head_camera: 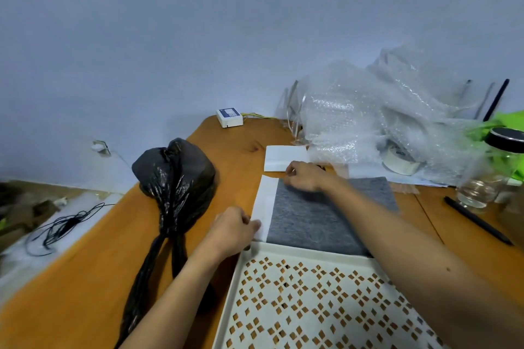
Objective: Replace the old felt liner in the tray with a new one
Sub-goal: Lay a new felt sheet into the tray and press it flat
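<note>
Left grip pinching white backing, right grip pinching grey felt, black bag beside, tray nearer.

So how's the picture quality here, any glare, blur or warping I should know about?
Head view: soft, even light with only faint shadows; strong wide-angle warping bends the table edges; glare on the bubble wrap and black bag; left hand and right hand slightly soft; corners smeared.

Two bare forearms, left grip and right grip, sleeveless, ringless.
</note>
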A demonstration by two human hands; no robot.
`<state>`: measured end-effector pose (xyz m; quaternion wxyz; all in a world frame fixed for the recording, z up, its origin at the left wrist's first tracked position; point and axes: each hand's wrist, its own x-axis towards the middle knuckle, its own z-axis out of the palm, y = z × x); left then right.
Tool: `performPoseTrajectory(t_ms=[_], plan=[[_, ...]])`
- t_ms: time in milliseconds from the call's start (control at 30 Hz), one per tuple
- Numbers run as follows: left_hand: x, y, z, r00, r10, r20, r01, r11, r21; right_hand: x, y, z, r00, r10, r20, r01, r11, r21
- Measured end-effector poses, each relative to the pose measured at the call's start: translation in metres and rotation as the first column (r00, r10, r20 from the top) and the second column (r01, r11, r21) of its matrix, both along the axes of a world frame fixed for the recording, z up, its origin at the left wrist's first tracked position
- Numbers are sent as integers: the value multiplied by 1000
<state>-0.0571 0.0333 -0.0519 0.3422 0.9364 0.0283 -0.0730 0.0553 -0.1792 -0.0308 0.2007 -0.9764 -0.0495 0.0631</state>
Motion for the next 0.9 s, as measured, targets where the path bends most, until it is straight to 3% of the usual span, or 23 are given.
performPoseTrajectory(t_ms=[233, 500, 567, 633, 700, 800, 900], plan=[[-3, -9, -2, 993, 94, -67, -107, 971, -212, 23, 15, -8, 998, -41, -43, 41, 999, -9], [-6, -5, -21, 974, 228, -5, -211, 891, -401, 34, -5, 10, 989, -19, -150, 44, 985, 164], [-6, -6, -18, 972, 235, -12, -223, 907, -356, 33, -11, 13, 983, -21, -184, 52, 985, 164], [-6, -8, -10, 988, 153, 16, -150, 983, -104, 34, -14, 12, 980, -8, -198, 33, 991, 128], [-5, -12, -2, 997, 79, 26, -81, 992, 93, 32, -12, 9, 978, 4, -210, 20, 994, 111], [-2, -16, 1, 996, 66, -61, -64, 997, 29, 33, -12, 5, 977, 5, -214, 21, 993, 117], [1, -14, -1, 993, 100, -54, -106, 988, -111, 30, -15, 6, 988, -29, -151, 61, 976, 208]])
